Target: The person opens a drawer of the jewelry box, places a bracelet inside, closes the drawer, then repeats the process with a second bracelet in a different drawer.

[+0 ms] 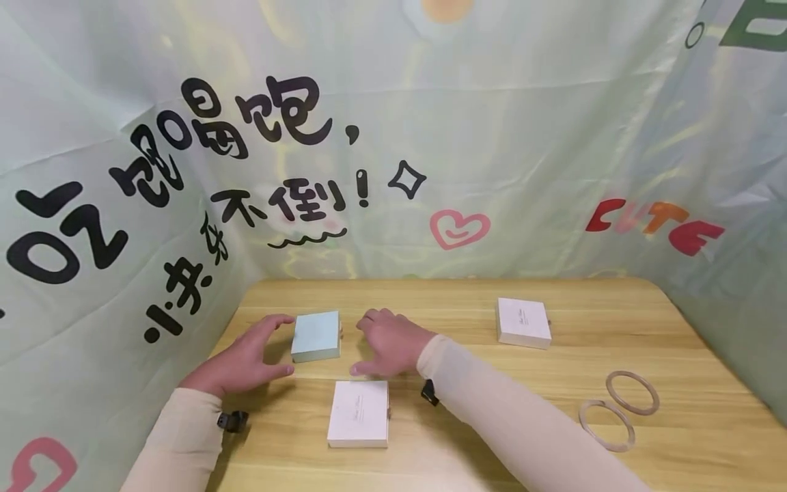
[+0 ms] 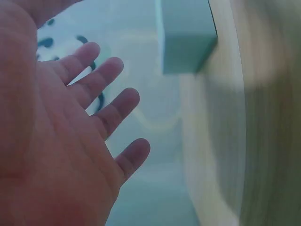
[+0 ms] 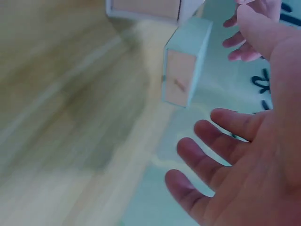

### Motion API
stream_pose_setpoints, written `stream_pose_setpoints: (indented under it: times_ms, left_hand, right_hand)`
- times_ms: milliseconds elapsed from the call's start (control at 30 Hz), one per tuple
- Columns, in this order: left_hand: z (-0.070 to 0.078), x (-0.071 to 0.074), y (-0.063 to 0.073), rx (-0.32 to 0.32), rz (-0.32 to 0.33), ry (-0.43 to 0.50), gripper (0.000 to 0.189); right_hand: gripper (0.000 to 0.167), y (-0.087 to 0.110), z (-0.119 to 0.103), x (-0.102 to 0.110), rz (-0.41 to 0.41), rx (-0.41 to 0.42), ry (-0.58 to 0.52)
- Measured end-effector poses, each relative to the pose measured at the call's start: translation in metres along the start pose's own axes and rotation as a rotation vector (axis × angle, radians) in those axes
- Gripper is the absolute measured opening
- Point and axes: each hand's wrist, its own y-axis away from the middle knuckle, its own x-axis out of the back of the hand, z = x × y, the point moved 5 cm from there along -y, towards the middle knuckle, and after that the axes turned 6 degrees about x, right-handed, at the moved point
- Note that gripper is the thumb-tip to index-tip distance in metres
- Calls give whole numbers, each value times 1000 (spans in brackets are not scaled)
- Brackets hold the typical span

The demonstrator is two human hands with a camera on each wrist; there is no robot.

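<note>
A small light-blue box (image 1: 316, 335) lies on the wooden table between my two hands. To its left is my left hand (image 1: 246, 359), thumb and fingers spread apart and holding nothing. My right hand (image 1: 393, 342) hovers off the box's right side, its fingers loosely bent and nothing in them. In the right wrist view, the blue box (image 3: 200, 42) turns a pinkish side with a small tab toward that hand. A white box (image 1: 359, 413) with faint print on its lid lies nearer me, just below the right hand. Both hands look apart from the boxes.
A second white box (image 1: 523, 322) lies at the back right of the table (image 1: 455, 301). Two pinkish rings (image 1: 633, 393) lie at the right, close together. A printed cloth (image 1: 522, 150) hangs behind the table and along its left and right sides.
</note>
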Motion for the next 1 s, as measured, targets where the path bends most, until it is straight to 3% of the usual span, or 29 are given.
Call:
stream_pose_setpoints:
  times_ms: [233,300,500,733,1000]
  left_hand:
    - [-29,-10,-25,115,-105,40,98]
    - [-32,-11,-30,138,-110,49,97]
    - [-30,-7,-39,127,-121,52,95]
    - [-24,-10,-41,135,-112,72,95]
    - [-18,-10,-40,109,-5,30,91]
  right_hand:
    - [88,-38,7,-11,-53,-56,-56]
    - [88,-46,6,-12,-55,-64,-65]
    - [90,-55,9,-16,-75,-95,-96]
    - [90,-34,18,-15,-63,-95,-132]
    - [85,7,36,-10,2,-116,-237]
